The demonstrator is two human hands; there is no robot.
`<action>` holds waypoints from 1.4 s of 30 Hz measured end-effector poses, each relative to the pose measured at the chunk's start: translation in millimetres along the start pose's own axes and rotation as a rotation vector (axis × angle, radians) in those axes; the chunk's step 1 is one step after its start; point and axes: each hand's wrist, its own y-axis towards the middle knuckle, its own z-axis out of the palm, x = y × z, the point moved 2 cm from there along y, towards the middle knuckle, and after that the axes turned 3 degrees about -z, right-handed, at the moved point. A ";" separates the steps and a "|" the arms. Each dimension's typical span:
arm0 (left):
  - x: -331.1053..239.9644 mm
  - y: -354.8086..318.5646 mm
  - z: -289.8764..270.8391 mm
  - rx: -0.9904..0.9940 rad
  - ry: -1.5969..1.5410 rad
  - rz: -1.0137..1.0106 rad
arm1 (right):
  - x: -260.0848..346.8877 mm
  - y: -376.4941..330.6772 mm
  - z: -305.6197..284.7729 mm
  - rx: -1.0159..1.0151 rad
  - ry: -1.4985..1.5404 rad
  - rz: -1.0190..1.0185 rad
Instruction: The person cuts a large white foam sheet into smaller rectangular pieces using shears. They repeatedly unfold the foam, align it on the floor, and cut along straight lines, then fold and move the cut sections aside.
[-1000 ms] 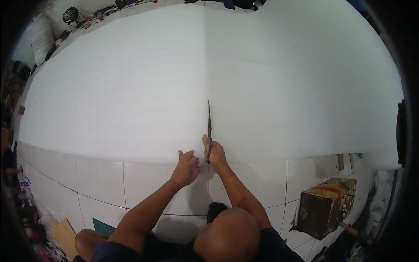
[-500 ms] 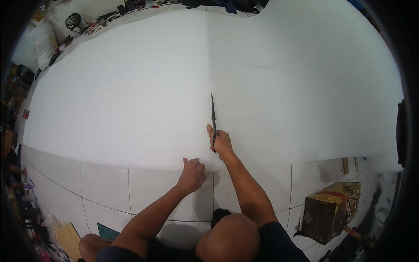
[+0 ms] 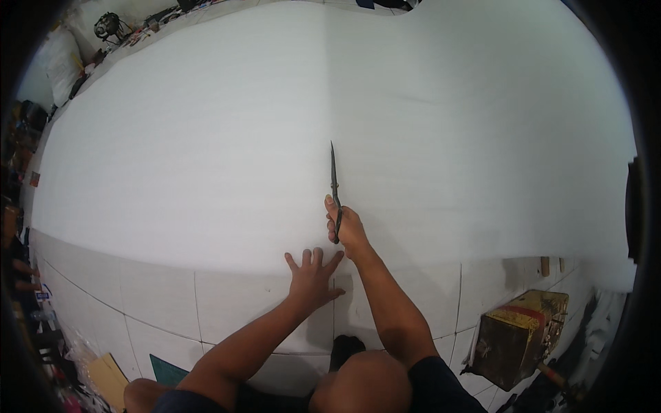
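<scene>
A wide white sheet (image 3: pixel 186 151) covers most of the floor in front of me, and its right part rises in a smooth curve. My right hand (image 3: pixel 350 227) grips a pair of dark scissors (image 3: pixel 333 168) over the sheet, its blades together and the tip directed away from me. My left hand (image 3: pixel 313 275) lies palm down with fingers spread, the fingertips on the sheet's near edge and the palm over the floor tiles. It is just left of my right wrist and holds nothing.
A worn, stained block (image 3: pixel 520 337) stands on the tiled floor (image 3: pixel 261 296) at the lower right, with a wooden handle (image 3: pixel 551 375) beside it. A green mat (image 3: pixel 167 372) and a tan board (image 3: pixel 109 375) lie at the lower left. A dark fan (image 3: pixel 109 27) and clutter line the far left.
My left hand has opened from curled fingers to a spread and shifted right, closer to my right wrist. The scissors moved only slightly. The view has tilted a little toward me.
</scene>
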 end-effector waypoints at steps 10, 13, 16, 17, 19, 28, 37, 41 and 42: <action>0.1 3.4 2.2 -0.042 -0.003 0.014 | 49.7 100.0 10.3 -0.054 -0.056 -0.067; 2.6 7.2 1.6 -0.024 -0.037 0.015 | 69.8 125.2 6.5 -0.058 -0.065 -0.072; 3.4 9.0 -0.4 -0.023 -0.058 0.008 | 66.2 134.2 5.8 -0.088 -0.078 -0.143; 3.1 9.4 0.4 -0.014 -0.066 0.009 | 62.3 136.2 5.3 -0.105 -0.101 -0.179; 6.1 9.4 1.2 -0.002 -0.069 -0.005 | 65.6 137.1 7.3 -0.084 -0.074 -0.129; 2.4 11.2 -0.2 -0.005 -0.076 -0.003 | 132.4 204.9 10.6 -0.070 0.008 -0.092; 4.7 11.0 0.7 0.006 -0.046 0.008 | 164.8 244.7 11.5 -0.033 0.026 -0.103; 3.4 14.4 -3.3 0.061 -0.030 0.011 | 160.9 266.3 7.8 -0.074 -0.080 -0.143; 3.0 13.7 -10.0 0.084 -0.023 0.002 | 158.4 267.4 10.7 -0.050 -0.056 -0.147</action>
